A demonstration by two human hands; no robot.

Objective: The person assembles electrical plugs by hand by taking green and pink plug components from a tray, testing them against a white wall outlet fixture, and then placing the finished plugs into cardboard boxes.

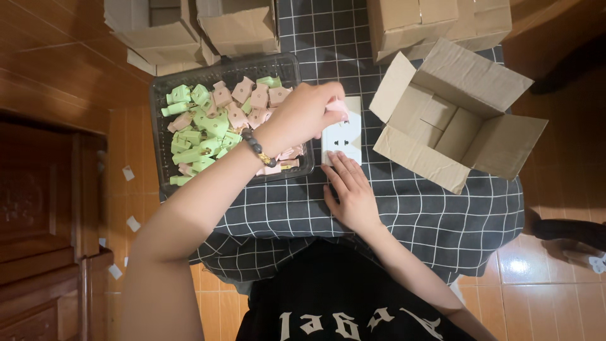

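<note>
My left hand (303, 115), with a beaded bracelet on its wrist, reaches over the right edge of a black plastic tray (164, 95) and pinches a pink plug (339, 108) at the top of a white socket block (344, 136). That block lies on a dark checked cloth (410, 215). My right hand (350, 192) lies flat on the cloth, its fingertips touching the block's lower edge. The tray is filled with several green plugs (196, 136) and pink plugs (252, 101).
An open cardboard box (454, 117) with smaller boxes inside stands right of the socket block. More cardboard boxes (237, 25) crowd the far edge of the cloth. Wooden furniture (44, 208) stands at the left, above a tiled floor (543, 284).
</note>
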